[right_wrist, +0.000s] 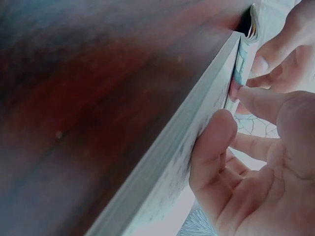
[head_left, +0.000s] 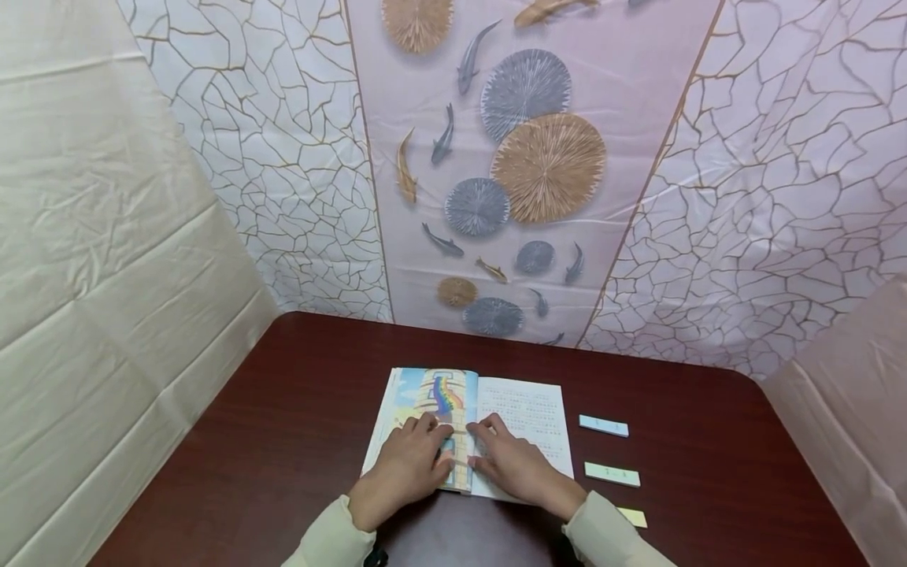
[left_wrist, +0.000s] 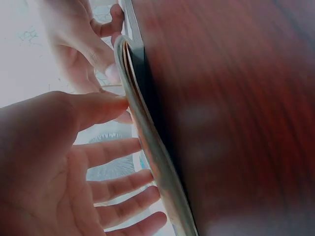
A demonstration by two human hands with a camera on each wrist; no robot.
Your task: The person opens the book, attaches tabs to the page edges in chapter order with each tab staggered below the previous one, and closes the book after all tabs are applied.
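An open book (head_left: 527, 402) lies on the table, a colourful rainbow picture on its left page and printed text on its right page. My left hand (head_left: 407, 465) rests on the picture page, fingers spread and fingertips on the paper, thumb toward the spine. On the text page, my right hand (head_left: 520, 466) presses close to the spine with thumb and forefinger reaching toward the fold. In the right wrist view its other fingers (right_wrist: 211, 152) are bent against the page. From the left wrist view, the left fingertips (left_wrist: 156, 216) touch the page surface, and the pages bulge at the spine.
Right of the book lie a blue paper strip (head_left: 604, 425), a green strip (head_left: 612, 474) and a yellow strip (head_left: 633, 517), partly hidden by the right sleeve. The dark red-brown table (head_left: 305, 409) meets patterned cloth walls (head_left: 298, 157) behind and plain cloth at the sides.
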